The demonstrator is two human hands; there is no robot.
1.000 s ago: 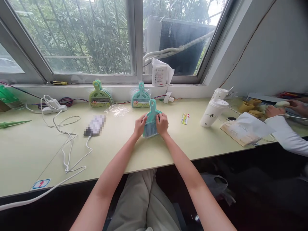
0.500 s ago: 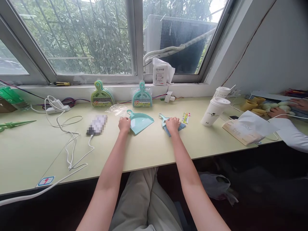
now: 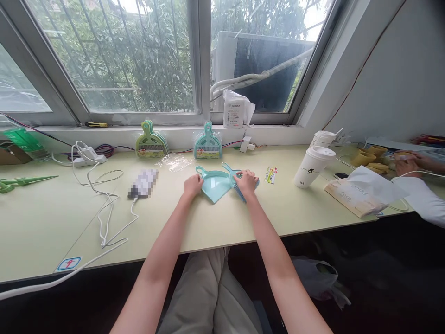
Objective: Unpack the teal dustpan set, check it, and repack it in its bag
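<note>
Near the middle of the pale table, a light-blue dustpan (image 3: pixel 216 185) lies with its looped handle at the upper left. My left hand (image 3: pixel 193 186) is closed on its left edge. To its right is a small brush (image 3: pixel 229 170) with a light-blue handle and blue bristles, angled with the handle toward the upper left and touching or overlapping the dustpan's right side. My right hand (image 3: pixel 246 182) grips the brush body and hides part of it. A small printed card (image 3: pixel 271 175) lies right of the brush.
Packaged dustpan sets, green (image 3: pixel 150 141) and blue (image 3: pixel 207 144), stand by the window. Clear plastic (image 3: pixel 174 162) lies behind the dustpan. A white cup (image 3: pixel 313 167) and tissue pack (image 3: pixel 354 190) are right, cables (image 3: pixel 107 199) left. A person's hands (image 3: pixel 408 164) are far right.
The dustpan and brush have come together; the dustpan has turned, its wide edge now facing more toward me. My left hand has moved right with it. The view has shifted slightly.
</note>
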